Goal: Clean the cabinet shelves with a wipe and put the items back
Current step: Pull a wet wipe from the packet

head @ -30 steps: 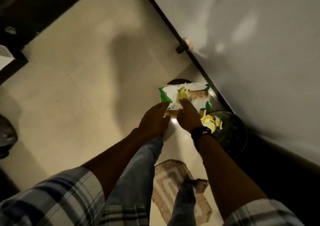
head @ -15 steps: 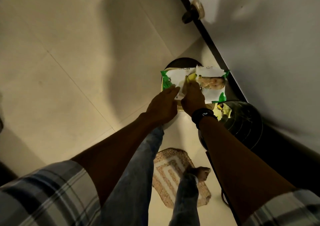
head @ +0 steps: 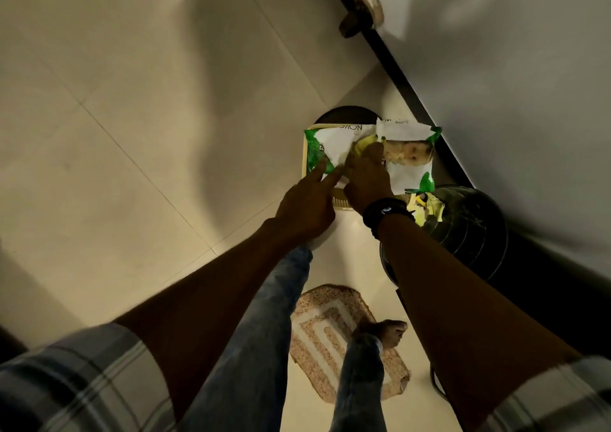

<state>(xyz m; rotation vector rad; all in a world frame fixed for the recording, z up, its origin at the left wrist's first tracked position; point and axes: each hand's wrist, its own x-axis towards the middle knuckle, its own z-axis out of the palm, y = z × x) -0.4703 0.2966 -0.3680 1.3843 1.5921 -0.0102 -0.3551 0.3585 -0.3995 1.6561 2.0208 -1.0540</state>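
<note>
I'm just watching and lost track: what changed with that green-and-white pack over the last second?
The flap of the wipes pack has been lifted open, with the right hand at the opening. The left hand, fingers curled at the near edge before, now presses straight fingers on the pack. It stays on the beige tray, dark bin beside it.

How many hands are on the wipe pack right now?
2. The left hand presses straight fingers on the green left end of the wipe pack; the right hand sits at its middle, by the opened flap.
</note>
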